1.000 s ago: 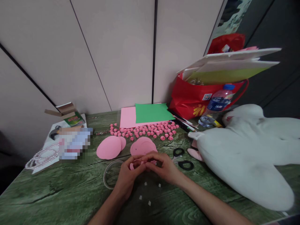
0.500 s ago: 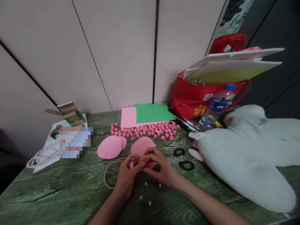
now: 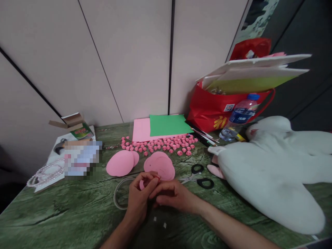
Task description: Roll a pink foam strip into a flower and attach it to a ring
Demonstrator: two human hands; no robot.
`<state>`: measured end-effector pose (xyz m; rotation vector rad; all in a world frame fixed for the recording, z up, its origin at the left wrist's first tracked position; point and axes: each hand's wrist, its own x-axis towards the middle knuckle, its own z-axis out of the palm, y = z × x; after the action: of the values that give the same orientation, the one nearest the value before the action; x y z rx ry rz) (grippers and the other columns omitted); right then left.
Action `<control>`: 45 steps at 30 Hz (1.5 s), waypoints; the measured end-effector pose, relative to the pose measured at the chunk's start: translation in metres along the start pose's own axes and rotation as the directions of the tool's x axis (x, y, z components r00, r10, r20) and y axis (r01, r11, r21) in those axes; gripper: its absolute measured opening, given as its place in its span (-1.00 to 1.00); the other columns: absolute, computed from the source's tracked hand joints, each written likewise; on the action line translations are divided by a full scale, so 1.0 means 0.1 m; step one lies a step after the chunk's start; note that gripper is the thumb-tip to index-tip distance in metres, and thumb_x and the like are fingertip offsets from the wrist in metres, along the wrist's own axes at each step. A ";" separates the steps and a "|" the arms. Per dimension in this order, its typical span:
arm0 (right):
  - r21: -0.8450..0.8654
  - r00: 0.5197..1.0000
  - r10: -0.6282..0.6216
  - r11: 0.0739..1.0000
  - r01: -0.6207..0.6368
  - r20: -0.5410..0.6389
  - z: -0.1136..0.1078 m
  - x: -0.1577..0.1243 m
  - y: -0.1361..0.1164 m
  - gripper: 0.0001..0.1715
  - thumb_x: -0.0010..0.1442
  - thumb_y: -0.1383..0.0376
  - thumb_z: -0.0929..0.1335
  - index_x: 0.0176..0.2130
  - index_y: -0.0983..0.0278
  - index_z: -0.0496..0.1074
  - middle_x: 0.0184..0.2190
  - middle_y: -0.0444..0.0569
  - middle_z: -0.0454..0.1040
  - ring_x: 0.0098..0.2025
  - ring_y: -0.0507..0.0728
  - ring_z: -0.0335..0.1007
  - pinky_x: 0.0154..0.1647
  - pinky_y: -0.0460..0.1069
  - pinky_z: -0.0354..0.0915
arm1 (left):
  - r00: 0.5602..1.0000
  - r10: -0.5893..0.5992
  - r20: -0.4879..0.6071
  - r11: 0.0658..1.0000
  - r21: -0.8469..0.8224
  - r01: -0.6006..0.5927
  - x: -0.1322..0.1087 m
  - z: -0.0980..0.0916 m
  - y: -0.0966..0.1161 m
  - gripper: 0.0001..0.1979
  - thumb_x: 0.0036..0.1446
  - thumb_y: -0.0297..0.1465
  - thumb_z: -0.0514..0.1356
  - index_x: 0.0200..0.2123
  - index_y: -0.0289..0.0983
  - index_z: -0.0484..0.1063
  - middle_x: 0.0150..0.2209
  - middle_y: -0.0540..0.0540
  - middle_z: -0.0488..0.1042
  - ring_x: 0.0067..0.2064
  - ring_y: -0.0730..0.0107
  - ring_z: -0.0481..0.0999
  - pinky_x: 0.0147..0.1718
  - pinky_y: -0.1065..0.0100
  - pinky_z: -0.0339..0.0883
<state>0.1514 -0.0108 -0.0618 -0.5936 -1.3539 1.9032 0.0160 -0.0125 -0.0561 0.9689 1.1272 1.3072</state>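
Observation:
My left hand [image 3: 139, 195] pinches a curled pink paper strip [image 3: 141, 184] between thumb and fingers; part of it is hidden. Close against it, my right hand [image 3: 172, 197] has its fingers bent and the thumb apart, and I see nothing in its grip. Just beyond both hands lie overlapping pink paper circles [image 3: 159, 162]. Left of my left hand, a roll of clear tape [image 3: 116, 197] lies flat. Black-handled scissors [image 3: 198, 175] rest open to the right of the circles. Small white bits [image 3: 164, 225] lie on the table in front of me.
Many rolled pink paper flowers [image 3: 168, 143] lie behind the circles, before green paper [image 3: 168, 125]. More pink circles [image 3: 120, 163] are at left. A water bottle [image 3: 240, 117], red bag [image 3: 207, 107] and white plush toy [image 3: 264, 173] stand right. Bead strings [image 3: 48, 171] lie far left.
My right hand has dropped lower and toward me, off the pink paper, which stays in my left hand. More of the circle stack shows. The view has shifted slightly.

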 end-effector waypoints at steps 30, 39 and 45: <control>0.485 0.971 0.133 0.848 -0.216 0.200 0.00 -0.02 0.07 -0.56 -0.14 0.41 0.46 -0.18 0.35 0.41 -0.24 -0.03 0.39 -0.24 0.01 0.32 -0.26 -0.10 0.28 | 0.965 0.224 0.139 0.950 0.190 -0.248 -0.08 0.01 0.05 -0.88 -0.11 -0.49 0.24 -0.59 -0.22 0.35 -0.45 -0.06 0.49 -0.13 0.23 0.38 -0.15 0.32 0.21; 0.093 0.967 0.077 0.994 -0.056 -0.241 -0.05 0.04 0.07 -0.75 -0.24 0.29 0.49 -0.55 0.38 0.40 -0.62 -0.16 0.43 -0.59 -0.06 0.30 -0.53 -0.15 0.24 | 0.982 0.174 0.081 0.985 0.003 -0.174 0.00 -0.06 -0.01 -0.89 -0.09 -0.50 0.24 -0.54 -0.24 0.35 -0.36 -0.01 0.45 -0.19 0.37 0.39 -0.18 0.40 0.23; -0.055 0.926 0.000 0.998 -0.022 -0.379 -0.16 0.05 -0.08 -0.68 -0.27 0.26 0.49 -0.46 0.35 0.41 -0.61 -0.20 0.40 -0.60 -0.05 0.31 -0.57 -0.16 0.21 | 0.987 0.158 -0.036 0.987 -0.004 -0.158 0.06 -0.08 0.01 -0.90 -0.15 -0.44 0.29 -0.51 -0.29 0.40 -0.37 -0.04 0.46 -0.24 0.40 0.41 -0.24 0.43 0.25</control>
<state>0.1619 0.0046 -0.0592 -0.9464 -1.1561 1.6526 0.0081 -0.0066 -0.0577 1.0510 1.0903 1.4597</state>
